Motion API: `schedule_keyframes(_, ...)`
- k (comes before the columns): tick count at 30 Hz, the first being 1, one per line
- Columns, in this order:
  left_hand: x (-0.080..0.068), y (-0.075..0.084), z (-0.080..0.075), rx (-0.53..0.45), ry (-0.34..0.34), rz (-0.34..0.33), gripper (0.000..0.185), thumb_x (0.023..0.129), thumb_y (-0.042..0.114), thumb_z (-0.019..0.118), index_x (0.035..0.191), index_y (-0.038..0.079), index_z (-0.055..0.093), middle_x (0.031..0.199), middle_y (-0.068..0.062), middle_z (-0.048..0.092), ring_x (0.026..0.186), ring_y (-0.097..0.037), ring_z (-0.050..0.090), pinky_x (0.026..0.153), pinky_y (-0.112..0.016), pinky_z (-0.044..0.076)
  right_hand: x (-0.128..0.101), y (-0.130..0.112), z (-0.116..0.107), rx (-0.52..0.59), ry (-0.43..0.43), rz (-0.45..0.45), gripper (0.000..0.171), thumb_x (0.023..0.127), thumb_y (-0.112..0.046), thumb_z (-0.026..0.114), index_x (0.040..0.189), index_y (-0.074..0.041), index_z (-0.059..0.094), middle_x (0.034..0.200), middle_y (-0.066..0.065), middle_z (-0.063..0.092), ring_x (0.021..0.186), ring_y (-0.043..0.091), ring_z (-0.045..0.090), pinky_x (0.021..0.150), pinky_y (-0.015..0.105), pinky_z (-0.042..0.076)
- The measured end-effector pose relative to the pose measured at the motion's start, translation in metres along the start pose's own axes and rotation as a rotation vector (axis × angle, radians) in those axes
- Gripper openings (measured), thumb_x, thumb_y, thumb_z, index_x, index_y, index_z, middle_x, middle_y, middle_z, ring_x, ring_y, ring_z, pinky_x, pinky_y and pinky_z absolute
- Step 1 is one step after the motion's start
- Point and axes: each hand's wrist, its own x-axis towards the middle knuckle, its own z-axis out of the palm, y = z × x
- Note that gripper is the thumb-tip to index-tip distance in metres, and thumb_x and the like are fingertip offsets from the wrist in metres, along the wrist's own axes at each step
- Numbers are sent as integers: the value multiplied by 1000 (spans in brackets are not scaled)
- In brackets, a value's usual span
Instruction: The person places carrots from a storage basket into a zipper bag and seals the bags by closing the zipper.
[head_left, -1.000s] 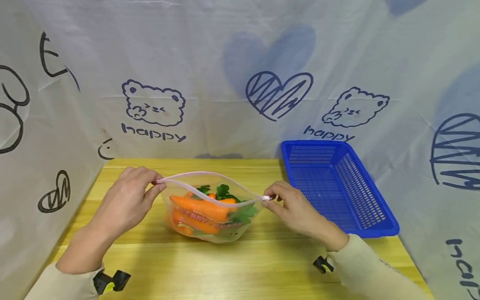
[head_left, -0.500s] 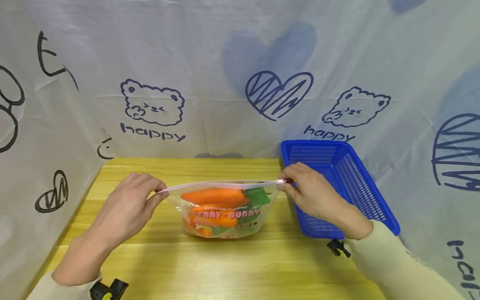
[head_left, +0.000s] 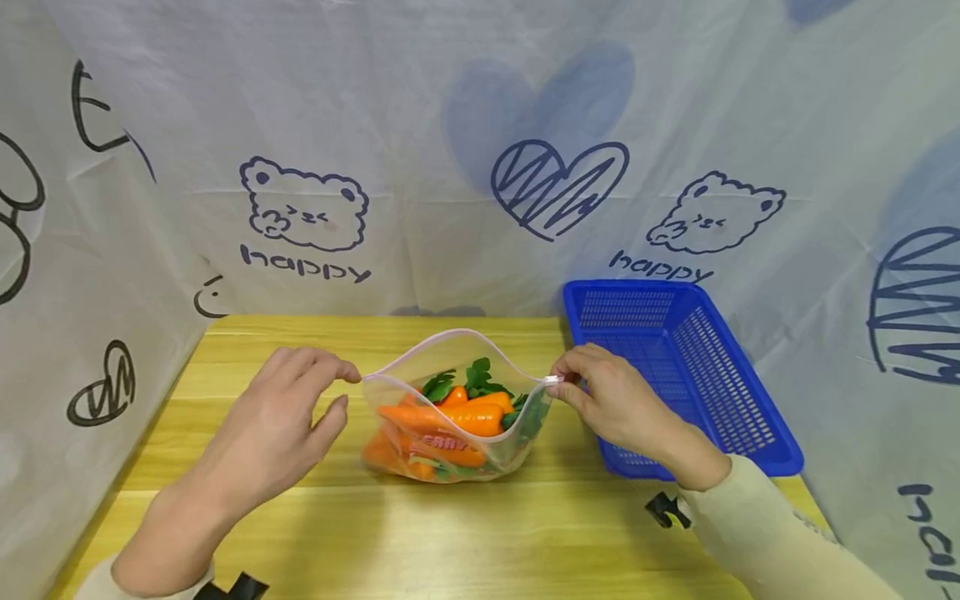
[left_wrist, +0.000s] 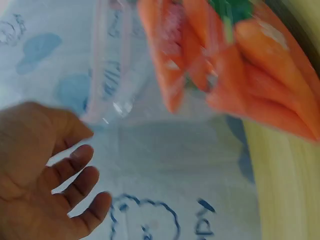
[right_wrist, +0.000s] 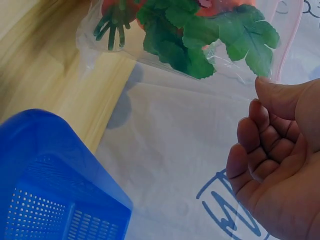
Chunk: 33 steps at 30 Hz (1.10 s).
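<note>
**Zip bag of carrots, mouth gaping, held at one corner only**

Zip bag [head_left: 450,417] sitting mid-table on the wooden table [head_left: 480,533], just left of the blue basket [head_left: 675,375]. Long axis running left to right across the table, zip edge on top, mouth facing up and bowed open toward the back wall. Inside: orange carrots [head_left: 450,417] lying roughly along that same left-right line, thick ends left, green leafy tops [head_left: 480,383] bunched toward the right end and poking up near the opening. Printed lettering across the front face, partly readable.

Right hand [head_left: 615,400] pinching the right corner of the zip edge between thumb and fingertips, at the slider [head_left: 552,380]; in the right wrist view [right_wrist: 280,165], remaining fingers curled into the palm, leaves pressed against the clear plastic just above.

Left hand [head_left: 285,417] off the bag, just beside its left corner, fingers loosely spread and holding nothing; thumb and forefinger parted, tips close to the rim but not touching. Left wrist view [left_wrist: 45,180] blurred, yet showing the fingers slack and apart, plastic and carrots above them.

Cloth backdrop [head_left: 480,167] with bears and hearts behind everything.
</note>
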Motion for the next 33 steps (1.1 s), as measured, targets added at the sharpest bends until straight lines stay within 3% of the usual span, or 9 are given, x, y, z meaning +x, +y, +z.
schedule_keyframes(4, 8, 10, 1, -40, -55, -24, 46, 92, 15, 77, 133, 9, 60, 130, -13, 62, 121, -36, 54, 100, -56, 49, -1, 0, -1, 15, 2, 3, 6, 97, -17, 75, 95, -15, 69, 91, -4, 66, 81, 12, 55, 70, 31, 48)
schedule_keyframes(7, 16, 9, 4, -40, -97, -105, 29, 95, 21, 78, 120, 9, 68, 118, -9, 69, 110, -32, 58, 90, -50, 52, -2, 1, -1, 27, 0, 1, 6, 98, -17, 74, 95, -15, 68, 93, -4, 65, 82, 13, 55, 70, 31, 48)
schedule_keyframes(10, 19, 4, 4, -2, -70, -123, 7, 96, 18, 76, 99, 12, 72, 98, -3, 72, 93, -26, 59, 78, -44, 50, -3, 3, -6, 27, -2, 4, 6, 99, -16, 72, 95, -15, 67, 92, -3, 65, 80, 13, 53, 68, 31, 46)
schedule_keyframes(14, 17, 1, -8, 50, 84, -11, 8, 92, 10, 79, 93, 11, 71, 91, -3, 71, 88, -25, 61, 72, -43, 50, -8, 3, -20, 23, 33, 0, 7, 100, -12, 70, 94, -15, 66, 90, -2, 62, 77, 13, 49, 66, 29, 43)
schedule_keyframes(18, 24, 9, -25, 67, 294, 138, 15, 96, 19, 75, 95, 4, 71, 92, -10, 73, 88, -31, 62, 73, -42, 49, -12, -6, -39, 30, 175, -71, 8, 97, -6, 72, 96, -12, 68, 90, -1, 62, 78, 12, 52, 65, 28, 45)
schedule_keyframes(20, 32, 16, -33, 66, 347, 172, 18, 95, 20, 75, 95, 3, 71, 92, -12, 73, 86, -31, 60, 74, -39, 45, -12, -10, -48, 52, 235, -82, 10, 95, -4, 74, 95, -13, 69, 89, -2, 63, 78, 11, 53, 63, 27, 45)
schedule_keyframes(26, 52, 33, -41, 47, 295, 132, 14, 85, 8, 84, 91, 5, 71, 89, -10, 73, 90, -30, 58, 75, -37, 42, -3, -15, -56, 112, 210, 6, 8, 96, -10, 75, 93, -13, 69, 89, -2, 64, 77, 16, 56, 62, 27, 44)
schedule_keyframes(29, 55, 33, -41, 36, 301, 88, 13, 86, 5, 83, 89, 5, 70, 89, -11, 73, 92, -32, 58, 79, -41, 43, 2, -10, -51, 70, 138, 62, 6, 99, -12, 73, 95, -11, 68, 90, 2, 63, 75, 18, 54, 63, 29, 43)
schedule_keyframes(33, 53, 28, -32, 50, 254, 105, 10, 88, 6, 82, 90, 6, 72, 90, -9, 74, 91, -32, 60, 80, -43, 46, -1, 1, -43, -14, 61, 89, 5, 100, -11, 70, 96, -11, 68, 94, 4, 64, 78, 19, 52, 67, 32, 44)
